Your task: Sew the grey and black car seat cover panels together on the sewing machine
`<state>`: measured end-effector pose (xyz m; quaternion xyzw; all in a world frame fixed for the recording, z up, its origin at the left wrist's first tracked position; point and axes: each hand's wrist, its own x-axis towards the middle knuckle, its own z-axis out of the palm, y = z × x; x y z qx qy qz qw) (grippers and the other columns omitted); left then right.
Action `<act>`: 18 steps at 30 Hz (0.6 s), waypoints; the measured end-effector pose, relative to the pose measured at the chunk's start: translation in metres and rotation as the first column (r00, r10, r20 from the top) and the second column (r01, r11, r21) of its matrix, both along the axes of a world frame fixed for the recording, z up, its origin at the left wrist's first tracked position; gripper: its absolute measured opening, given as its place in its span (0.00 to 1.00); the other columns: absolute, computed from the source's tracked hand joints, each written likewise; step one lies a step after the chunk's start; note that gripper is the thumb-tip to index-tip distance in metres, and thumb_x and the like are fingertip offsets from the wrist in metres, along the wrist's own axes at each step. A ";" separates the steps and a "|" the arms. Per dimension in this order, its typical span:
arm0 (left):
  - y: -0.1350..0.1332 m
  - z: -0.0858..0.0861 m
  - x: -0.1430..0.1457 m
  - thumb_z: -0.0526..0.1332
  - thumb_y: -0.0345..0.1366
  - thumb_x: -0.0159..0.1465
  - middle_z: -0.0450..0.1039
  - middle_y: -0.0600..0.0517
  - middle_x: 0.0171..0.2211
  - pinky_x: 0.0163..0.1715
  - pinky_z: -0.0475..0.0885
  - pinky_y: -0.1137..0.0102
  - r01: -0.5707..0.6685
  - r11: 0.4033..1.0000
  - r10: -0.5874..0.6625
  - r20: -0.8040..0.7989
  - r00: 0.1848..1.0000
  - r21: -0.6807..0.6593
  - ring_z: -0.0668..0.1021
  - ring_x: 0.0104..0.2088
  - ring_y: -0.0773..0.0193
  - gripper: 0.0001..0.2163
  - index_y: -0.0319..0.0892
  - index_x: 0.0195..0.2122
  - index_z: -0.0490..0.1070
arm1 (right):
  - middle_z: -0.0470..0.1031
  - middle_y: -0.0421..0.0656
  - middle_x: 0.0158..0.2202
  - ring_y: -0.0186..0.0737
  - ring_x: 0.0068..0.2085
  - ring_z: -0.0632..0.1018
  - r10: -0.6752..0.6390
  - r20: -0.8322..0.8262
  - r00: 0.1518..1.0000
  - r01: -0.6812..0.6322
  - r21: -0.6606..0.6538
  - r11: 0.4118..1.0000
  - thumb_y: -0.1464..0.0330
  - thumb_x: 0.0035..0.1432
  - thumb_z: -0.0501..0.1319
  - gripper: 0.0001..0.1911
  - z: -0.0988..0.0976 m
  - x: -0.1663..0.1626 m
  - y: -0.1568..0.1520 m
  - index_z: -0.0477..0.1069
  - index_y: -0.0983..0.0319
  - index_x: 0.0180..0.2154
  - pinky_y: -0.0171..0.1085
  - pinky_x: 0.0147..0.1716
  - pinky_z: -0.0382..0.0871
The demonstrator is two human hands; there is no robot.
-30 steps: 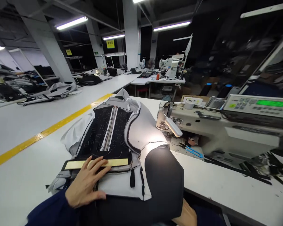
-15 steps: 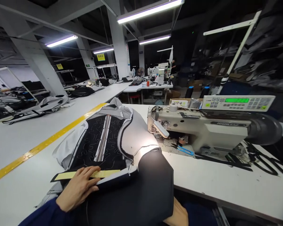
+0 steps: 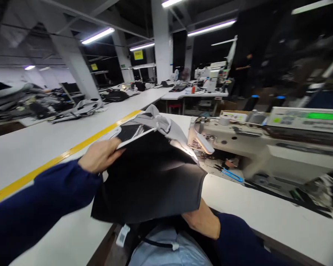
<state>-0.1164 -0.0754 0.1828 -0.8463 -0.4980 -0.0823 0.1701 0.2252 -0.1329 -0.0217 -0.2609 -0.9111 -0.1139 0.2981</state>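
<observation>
The black panel [image 3: 147,181] was in the near middle, tilted up over the table's [image 3: 69,232] near edge, with grey fabric [image 3: 176,129] just beyond it. The left hand [image 3: 101,155] pinched the panel's pale far edge toward its left end, thumb against fingers. The right hand [image 3: 202,221] was at the near right corner, its fingers hidden behind the panel, so I could not tell how firmly it gripped.

Handling it well seemed to call for even support from both hands: the panel creased toward its right side, and an uneven pull could have deepened that fold.

The sewing machine [image 3: 288,159] stood at the right, its lamp [image 3: 205,143] close to the grey fabric. Blue snips [image 3: 232,174] lay near the panel's right corner, points toward it, a likely snag. Yellow tape [image 3: 86,142] crossed the table at the left; the far left held more piled fabric [image 3: 77,111].
</observation>
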 end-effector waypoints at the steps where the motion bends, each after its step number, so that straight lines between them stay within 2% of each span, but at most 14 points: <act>1: 0.004 0.025 0.007 0.47 0.44 0.68 0.70 0.49 0.31 0.33 0.68 0.69 0.000 1.000 0.001 -0.057 0.998 0.021 0.75 0.33 0.60 0.15 0.40 0.34 0.65 | 0.75 0.44 0.49 0.50 0.51 0.73 0.000 0.020 1.000 -0.001 0.046 0.999 0.76 0.59 0.51 0.23 0.013 -0.005 0.008 0.69 0.56 0.53 0.57 0.57 0.61; 2: 0.007 0.046 0.016 0.47 0.43 0.68 0.69 0.49 0.32 0.33 0.67 0.69 -0.019 0.999 0.023 -0.105 0.994 0.046 0.75 0.34 0.59 0.14 0.39 0.34 0.65 | 0.74 0.44 0.52 0.50 0.54 0.71 0.001 0.039 0.999 -0.004 0.080 0.997 0.76 0.60 0.51 0.24 0.025 -0.010 0.014 0.67 0.56 0.55 0.59 0.60 0.54; 4: 0.009 0.078 0.035 0.49 0.45 0.67 0.68 0.49 0.31 0.36 0.67 0.67 -0.042 0.994 0.058 -0.153 0.987 0.102 0.76 0.35 0.58 0.16 0.37 0.32 0.66 | 0.70 0.41 0.57 0.48 0.59 0.66 0.024 0.080 0.997 -0.035 0.132 0.991 0.76 0.62 0.50 0.25 0.043 -0.022 0.024 0.62 0.54 0.59 0.58 0.62 0.45; 6: 0.007 0.097 0.052 0.49 0.48 0.68 0.66 0.50 0.30 0.39 0.67 0.65 -0.049 0.990 0.071 -0.169 0.983 0.132 0.77 0.37 0.57 0.20 0.35 0.31 0.66 | 0.63 0.39 0.62 0.48 0.63 0.59 0.047 0.120 0.992 -0.064 0.138 0.988 0.73 0.65 0.50 0.26 0.057 -0.035 0.033 0.57 0.50 0.62 0.58 0.63 0.42; 8: -0.001 0.109 0.062 0.46 0.51 0.68 0.65 0.52 0.29 0.41 0.66 0.64 -0.050 0.991 0.072 -0.173 0.982 0.128 0.77 0.38 0.57 0.24 0.32 0.31 0.67 | 0.56 0.38 0.65 0.53 0.66 0.51 0.033 0.143 0.989 -0.048 0.100 0.994 0.66 0.66 0.52 0.25 0.068 -0.050 0.047 0.54 0.47 0.63 0.64 0.61 0.39; 10: -0.012 0.118 0.066 0.38 0.54 0.68 0.61 0.54 0.26 0.40 0.65 0.65 -0.040 0.992 0.061 -0.179 0.982 0.118 0.77 0.36 0.59 0.31 0.30 0.31 0.67 | 0.50 0.40 0.67 0.61 0.67 0.45 -0.061 0.169 0.984 0.061 0.009 0.998 0.57 0.65 0.52 0.26 0.075 -0.064 0.070 0.53 0.46 0.63 0.70 0.59 0.36; 11: -0.019 0.123 0.066 0.34 0.56 0.67 0.59 0.55 0.25 0.39 0.64 0.66 -0.022 0.992 0.045 -0.189 0.981 0.122 0.77 0.34 0.61 0.34 0.30 0.30 0.67 | 0.50 0.42 0.68 0.63 0.67 0.46 -0.140 0.186 0.973 0.152 -0.054 0.987 0.55 0.65 0.51 0.27 0.076 -0.069 0.084 0.53 0.49 0.64 0.71 0.58 0.35; 12: -0.025 0.126 0.066 0.32 0.57 0.66 0.57 0.56 0.23 0.38 0.64 0.67 0.007 0.991 0.020 -0.206 0.978 0.132 0.76 0.31 0.64 0.36 0.30 0.28 0.66 | 0.52 0.47 0.67 0.65 0.66 0.50 -0.248 0.219 0.944 0.282 -0.138 0.949 0.56 0.65 0.50 0.27 0.076 -0.072 0.098 0.55 0.53 0.63 0.71 0.58 0.36; 13: -0.031 0.129 0.066 0.30 0.59 0.65 0.55 0.57 0.22 0.36 0.64 0.69 0.045 0.989 -0.011 -0.232 0.973 0.143 0.75 0.28 0.66 0.37 0.32 0.26 0.65 | 0.56 0.52 0.64 0.65 0.64 0.56 -0.336 0.278 0.900 0.402 -0.228 0.887 0.58 0.66 0.49 0.26 0.073 -0.074 0.112 0.58 0.58 0.62 0.70 0.59 0.39; 14: -0.036 0.130 0.065 0.30 0.60 0.65 0.54 0.57 0.21 0.34 0.63 0.70 0.084 0.985 -0.043 -0.260 0.965 0.148 0.73 0.25 0.68 0.37 0.34 0.25 0.64 | 0.63 0.58 0.60 0.64 0.61 0.62 -0.379 0.310 0.872 0.464 -0.275 0.842 0.62 0.67 0.49 0.24 0.069 -0.074 0.123 0.62 0.64 0.60 0.68 0.59 0.44; 16: -0.040 0.127 0.064 0.32 0.60 0.66 0.55 0.56 0.20 0.28 0.62 0.73 0.140 0.982 -0.099 -0.294 0.951 0.124 0.68 0.20 0.71 0.34 0.37 0.23 0.61 | 0.70 0.63 0.53 0.62 0.56 0.69 -0.412 0.348 0.842 0.522 -0.330 0.787 0.66 0.66 0.51 0.21 0.060 -0.072 0.132 0.68 0.71 0.54 0.64 0.58 0.52; 18: -0.035 0.115 0.061 0.34 0.59 0.67 0.58 0.55 0.19 0.23 0.59 0.74 0.145 0.987 -0.120 -0.277 0.953 0.070 0.65 0.17 0.70 0.31 0.40 0.24 0.60 | 0.69 0.62 0.55 0.60 0.58 0.68 -0.397 0.348 0.849 0.510 -0.343 0.789 0.66 0.64 0.54 0.20 0.052 -0.070 0.121 0.70 0.71 0.52 0.61 0.59 0.53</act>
